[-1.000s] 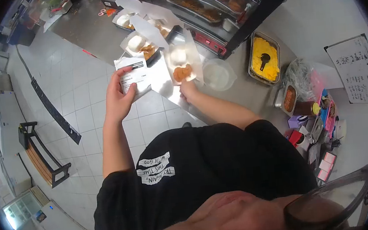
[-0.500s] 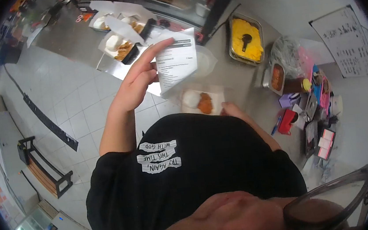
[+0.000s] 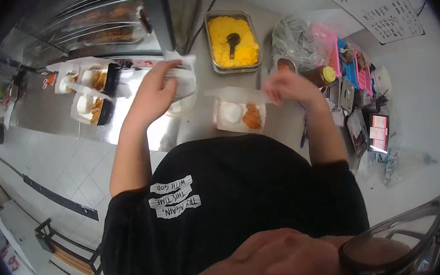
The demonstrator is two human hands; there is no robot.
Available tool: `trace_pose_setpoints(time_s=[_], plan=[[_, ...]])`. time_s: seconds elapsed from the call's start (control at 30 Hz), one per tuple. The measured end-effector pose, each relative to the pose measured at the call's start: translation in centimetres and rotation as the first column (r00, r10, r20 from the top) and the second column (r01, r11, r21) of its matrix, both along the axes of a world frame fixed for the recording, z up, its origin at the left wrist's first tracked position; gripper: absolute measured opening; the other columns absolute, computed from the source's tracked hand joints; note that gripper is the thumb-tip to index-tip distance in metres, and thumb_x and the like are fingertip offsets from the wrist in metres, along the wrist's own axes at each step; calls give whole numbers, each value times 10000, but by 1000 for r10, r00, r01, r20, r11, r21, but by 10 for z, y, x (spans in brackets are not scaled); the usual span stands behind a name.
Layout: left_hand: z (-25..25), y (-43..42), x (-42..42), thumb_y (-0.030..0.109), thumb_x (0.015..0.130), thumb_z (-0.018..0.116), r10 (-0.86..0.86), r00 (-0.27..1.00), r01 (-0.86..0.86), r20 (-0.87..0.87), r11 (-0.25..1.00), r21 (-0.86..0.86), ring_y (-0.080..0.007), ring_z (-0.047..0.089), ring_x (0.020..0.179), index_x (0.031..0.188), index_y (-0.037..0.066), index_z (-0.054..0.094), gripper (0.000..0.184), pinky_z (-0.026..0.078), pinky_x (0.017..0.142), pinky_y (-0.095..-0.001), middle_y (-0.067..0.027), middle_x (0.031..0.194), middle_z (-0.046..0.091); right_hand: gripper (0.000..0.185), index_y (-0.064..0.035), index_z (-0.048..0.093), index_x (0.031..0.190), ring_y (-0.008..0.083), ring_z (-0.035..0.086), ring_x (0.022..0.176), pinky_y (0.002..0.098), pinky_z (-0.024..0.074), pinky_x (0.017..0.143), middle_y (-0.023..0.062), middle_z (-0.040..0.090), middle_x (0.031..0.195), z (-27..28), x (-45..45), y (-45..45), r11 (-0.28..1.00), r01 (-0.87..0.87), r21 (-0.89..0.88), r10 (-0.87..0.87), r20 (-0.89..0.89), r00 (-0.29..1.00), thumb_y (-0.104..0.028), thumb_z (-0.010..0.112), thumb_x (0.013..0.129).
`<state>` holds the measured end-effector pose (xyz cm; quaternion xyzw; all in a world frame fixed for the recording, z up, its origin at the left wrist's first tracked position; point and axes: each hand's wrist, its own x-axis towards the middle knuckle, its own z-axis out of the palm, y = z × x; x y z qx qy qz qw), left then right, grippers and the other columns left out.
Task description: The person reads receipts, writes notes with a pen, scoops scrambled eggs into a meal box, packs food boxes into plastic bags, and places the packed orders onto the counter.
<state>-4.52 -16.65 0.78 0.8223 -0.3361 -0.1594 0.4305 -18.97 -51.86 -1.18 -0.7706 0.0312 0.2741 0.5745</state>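
My left hand is closed on a white printed receipt, over the metal counter. Behind it, a pale round container is partly hidden. In front of my body an open paper meal box holds a white mound of rice and a piece of orange-brown fried chicken. My right hand hovers by the box's right back corner, slightly blurred, fingers loosely bent and apart, with nothing visible in them. Just beyond that hand is a small metal tray of reddish food.
A glass dish of yellow food with a black spoon stands behind the box. Several filled meal boxes sit at left beside a display cabinet. To the right are a plastic bag, a yellow-capped bottle and a phone-like screen.
My right hand has let go of the meal box and moved up and right. The receipt, in my left hand, is lower and tilted flatter. The view has turned to the right.
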Motion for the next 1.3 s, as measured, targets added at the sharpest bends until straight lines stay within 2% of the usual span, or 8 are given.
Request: trace_pose_setpoints(time_s=[0.1, 0.2, 0.4, 0.5, 0.73, 1.1, 1.23, 1.3], plan=[[-42, -69, 26, 171, 848, 477, -50, 989, 94, -136, 938, 333, -359, 640, 981, 1048, -47, 660, 348, 481, 897, -403, -238, 1034, 663, 318, -17, 689, 966, 241, 662, 766, 367, 517, 668, 115, 683, 814, -64, 111, -18, 808, 163, -567, 23, 307, 951, -313, 586, 910], [-105, -136, 52, 246, 849, 516, -188, 982, 148, -5, 755, 639, -383, 639, 965, 925, 10, 717, 319, 492, 882, -431, -232, 1003, 667, 381, 11, 705, 902, 361, 659, 892, 448, 510, 773, 191, 693, 949, -148, 180, -25, 409, 126, -904, 105, 183, 977, -347, 576, 886], [-204, -170, 76, 270, 873, 496, -153, 984, 180, -97, 791, 584, -390, 628, 987, 912, -17, 705, 357, 488, 884, -446, -239, 1012, 662, 289, -6, 710, 876, 350, 656, 916, 448, 508, 808, 203, 691, 942, -208, 206, -7, 332, 335, -882, -132, 309, 942, -278, 628, 823], [-238, -175, 75, 306, 907, 473, -14, 990, 76, -142, 893, 443, -413, 620, 958, 892, -45, 690, 413, 485, 870, -468, -269, 970, 654, 259, -12, 688, 966, 367, 654, 907, 464, 525, 755, 204, 672, 967, -204, 218, -26, 283, 445, -850, 57, 478, 877, -196, 529, 880], [-251, -176, 63, 311, 921, 498, 156, 977, -105, -148, 947, 304, -425, 623, 891, 852, -28, 700, 400, 481, 835, -485, -265, 903, 657, 213, -45, 714, 944, 273, 688, 885, 397, 549, 693, 145, 696, 963, -217, 253, -67, -8, 122, -993, 382, 109, 918, -113, 532, 857], [-251, -173, 62, 316, 899, 560, 171, 958, -96, -230, 948, 304, -391, 644, 860, 859, 22, 723, 338, 496, 800, -460, -236, 870, 672, 225, -10, 716, 894, 304, 676, 794, 419, 512, 702, 153, 706, 915, -222, 224, -74, 317, -186, -930, 564, 27, 826, -165, 565, 835], [-239, -161, 64, 330, 888, 563, 167, 969, -113, -184, 956, 271, -381, 647, 871, 883, 32, 723, 338, 500, 801, -451, -227, 881, 675, 262, 6, 693, 899, 332, 660, 823, 425, 494, 715, 203, 682, 887, -155, 201, -87, 786, 182, -591, -191, 47, 980, -203, 536, 879], [-215, -149, 59, 344, 883, 559, 180, 962, -134, -204, 966, 220, -376, 649, 877, 896, 40, 724, 347, 499, 808, -448, -222, 887, 677, 260, 0, 689, 890, 338, 658, 833, 427, 497, 737, 209, 677, 881, -162, 197, -100, 779, 184, -600, -166, 85, 982, -205, 529, 884]])
